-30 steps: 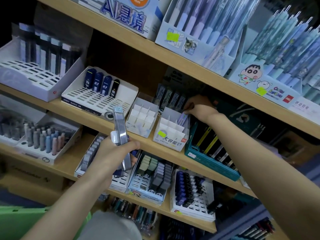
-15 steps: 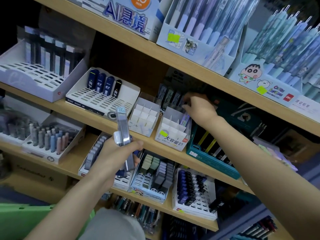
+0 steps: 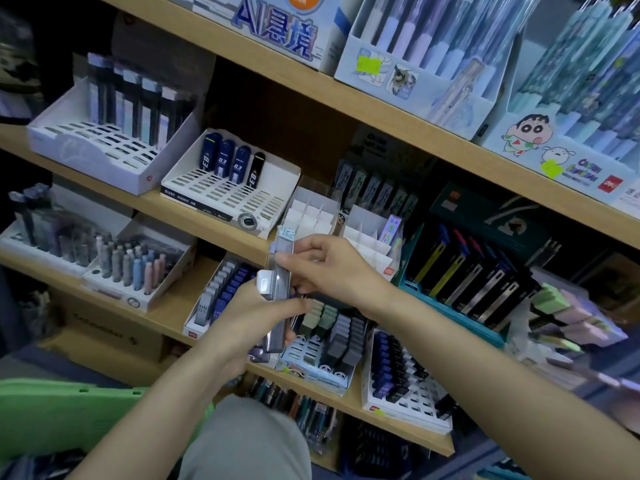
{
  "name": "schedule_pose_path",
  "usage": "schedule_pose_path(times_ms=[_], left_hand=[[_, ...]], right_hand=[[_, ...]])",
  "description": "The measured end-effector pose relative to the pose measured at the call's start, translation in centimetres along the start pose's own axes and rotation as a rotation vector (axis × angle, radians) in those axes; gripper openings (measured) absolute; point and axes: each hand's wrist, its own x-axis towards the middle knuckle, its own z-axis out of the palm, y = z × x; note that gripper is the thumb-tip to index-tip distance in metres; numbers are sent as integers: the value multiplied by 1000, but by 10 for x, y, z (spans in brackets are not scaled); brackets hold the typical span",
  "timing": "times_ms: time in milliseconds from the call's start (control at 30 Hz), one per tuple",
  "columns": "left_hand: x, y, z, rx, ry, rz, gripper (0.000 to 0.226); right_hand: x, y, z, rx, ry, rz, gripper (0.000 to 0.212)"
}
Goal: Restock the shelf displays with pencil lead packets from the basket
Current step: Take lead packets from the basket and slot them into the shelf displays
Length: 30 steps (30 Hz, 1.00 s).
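Note:
My left hand [image 3: 254, 315] grips a bundle of clear pencil lead packets [image 3: 281, 289] upright in front of the middle shelf. My right hand [image 3: 327, 268] pinches the upper part of the frontmost packet in that bundle. Behind the hands stand two white divided display boxes [image 3: 367, 240] on the middle shelf; the right one holds one purple packet [image 3: 391, 228] at its back right, the left one [image 3: 311, 213] looks bare. A green basket [image 3: 59, 410] shows at the lower left, its contents hidden.
A white tray with dark blue lead cases [image 3: 230, 188] sits left of the boxes. A teal box of dark packets [image 3: 467, 282] sits to the right. Lower shelf trays [image 3: 329, 344] hold grey and blue lead cases. Pen displays [image 3: 426, 57] fill the top shelf.
My right hand has left the right display box, leaving a purple packet there, and come back to the bundle in my left hand, where it now pinches a packet.

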Motion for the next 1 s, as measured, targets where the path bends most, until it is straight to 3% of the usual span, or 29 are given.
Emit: schedule_pose_path(times_ms=[133,300,467,567,767,900,1000], left_hand=[[-5,-2,-5,-125,49,-4,12],[-11,1,-26,-148,121,50,40],[-20,12,-52,-251,102,73,48],[-25,20,-72,-256,163,111,43],[-23,32,-109,-15,465,257,27],[-17,35,-137,-80,582,229,28],[-7,35,-160,-150,652,191,39]], right_hand=[[1,-5,7,82,-1,7,10],[3,-14,17,404,-71,22,12],[18,-33,35,524,-148,-16,14],[29,-51,50,485,-194,-58,15],[45,-82,87,122,-207,-121,29],[67,-98,98,271,-224,-98,24],[89,-113,100,273,-129,-154,17]])
